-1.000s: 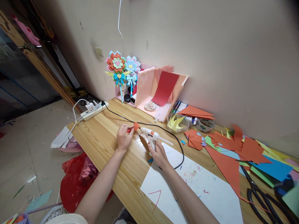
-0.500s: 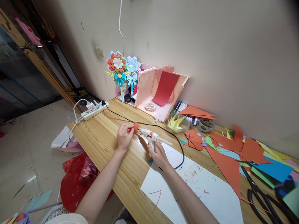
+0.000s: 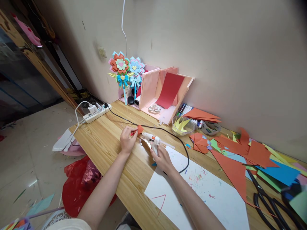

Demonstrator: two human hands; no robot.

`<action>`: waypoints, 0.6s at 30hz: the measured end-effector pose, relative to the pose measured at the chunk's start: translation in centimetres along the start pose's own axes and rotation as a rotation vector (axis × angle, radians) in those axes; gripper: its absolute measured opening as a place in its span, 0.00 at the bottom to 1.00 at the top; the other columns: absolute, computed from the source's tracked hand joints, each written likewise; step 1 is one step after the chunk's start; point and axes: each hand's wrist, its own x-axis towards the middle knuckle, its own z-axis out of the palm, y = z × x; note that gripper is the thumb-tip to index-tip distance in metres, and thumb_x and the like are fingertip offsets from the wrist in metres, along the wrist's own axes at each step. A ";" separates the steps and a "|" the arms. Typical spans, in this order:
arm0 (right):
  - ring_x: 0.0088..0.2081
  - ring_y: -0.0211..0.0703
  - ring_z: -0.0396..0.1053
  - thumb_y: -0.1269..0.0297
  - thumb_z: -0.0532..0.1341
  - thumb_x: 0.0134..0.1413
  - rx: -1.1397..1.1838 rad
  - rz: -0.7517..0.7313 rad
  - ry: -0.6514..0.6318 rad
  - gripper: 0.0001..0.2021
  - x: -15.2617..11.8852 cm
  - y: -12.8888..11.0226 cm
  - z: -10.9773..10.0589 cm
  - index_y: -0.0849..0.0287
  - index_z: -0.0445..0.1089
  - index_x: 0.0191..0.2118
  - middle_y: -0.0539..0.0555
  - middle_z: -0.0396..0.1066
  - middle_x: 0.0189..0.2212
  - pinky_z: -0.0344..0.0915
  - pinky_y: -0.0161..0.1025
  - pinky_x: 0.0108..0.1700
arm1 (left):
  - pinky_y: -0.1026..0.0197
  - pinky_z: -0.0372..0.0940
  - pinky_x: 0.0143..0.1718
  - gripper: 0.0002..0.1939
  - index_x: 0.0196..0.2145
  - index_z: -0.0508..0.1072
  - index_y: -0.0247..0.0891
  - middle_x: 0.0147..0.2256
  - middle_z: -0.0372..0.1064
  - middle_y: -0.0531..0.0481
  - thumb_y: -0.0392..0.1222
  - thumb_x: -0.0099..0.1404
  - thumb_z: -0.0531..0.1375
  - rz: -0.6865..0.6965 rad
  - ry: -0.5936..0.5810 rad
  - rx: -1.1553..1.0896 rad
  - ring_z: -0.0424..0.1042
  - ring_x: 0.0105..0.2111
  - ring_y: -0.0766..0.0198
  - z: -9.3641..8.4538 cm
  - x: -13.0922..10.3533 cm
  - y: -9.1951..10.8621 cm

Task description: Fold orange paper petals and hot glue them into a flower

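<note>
Small folded orange paper piece [image 3: 140, 129]: pinched between thumb and fingers of the left hand [image 3: 128, 139], above the wood-grain tabletop [image 3: 100, 131]. Right hand [image 3: 163, 158] grips the handle of a white hot-glue gun [image 3: 151, 138], its nozzle close to the orange piece; whether they touch cannot be told. White marked paper sheet [image 3: 203, 191] lies under the right forearm. Black-handled scissors [image 3: 266, 201] rest beside orange paper scraps [image 3: 259, 154], right side.

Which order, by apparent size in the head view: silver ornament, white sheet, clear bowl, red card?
Largest to smallest:
1. White sheet
2. Red card
3. Clear bowl
4. Silver ornament
</note>
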 end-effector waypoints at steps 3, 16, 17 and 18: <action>0.38 0.48 0.67 0.57 0.49 0.56 0.005 0.013 0.006 0.15 0.0 0.0 0.0 0.59 0.66 0.41 0.57 0.70 0.36 0.61 0.41 0.41 | 0.63 0.62 0.32 0.03 0.31 0.72 0.38 0.27 0.65 0.52 0.35 0.58 0.58 -0.002 0.009 -0.001 0.65 0.29 0.67 0.0 0.0 0.0; 0.43 0.50 0.67 0.58 0.50 0.56 0.077 0.024 0.054 0.17 0.1 0.2 0.2 0.58 0.64 0.49 0.56 0.70 0.40 0.61 0.44 0.46 | 0.63 0.63 0.32 0.04 0.32 0.73 0.39 0.28 0.66 0.52 0.36 0.58 0.58 0.007 -0.029 -0.009 0.66 0.29 0.67 0.2 -0.2 -0.1; 0.44 0.50 0.67 0.58 0.50 0.56 0.083 0.025 0.056 0.18 0.2 0.3 0.2 0.58 0.64 0.49 0.57 0.70 0.41 0.61 0.44 0.46 | 0.63 0.63 0.32 0.04 0.32 0.73 0.39 0.28 0.66 0.52 0.37 0.58 0.58 0.009 -0.030 -0.008 0.66 0.29 0.67 0.2 -0.2 -0.1; 0.45 0.50 0.66 0.58 0.50 0.56 0.090 0.024 0.055 0.18 0.2 0.3 0.2 0.58 0.64 0.50 0.57 0.70 0.42 0.61 0.44 0.47 | 0.63 0.63 0.31 0.04 0.32 0.73 0.40 0.28 0.66 0.52 0.37 0.58 0.58 0.011 -0.030 -0.007 0.66 0.29 0.67 0.2 -0.3 -0.1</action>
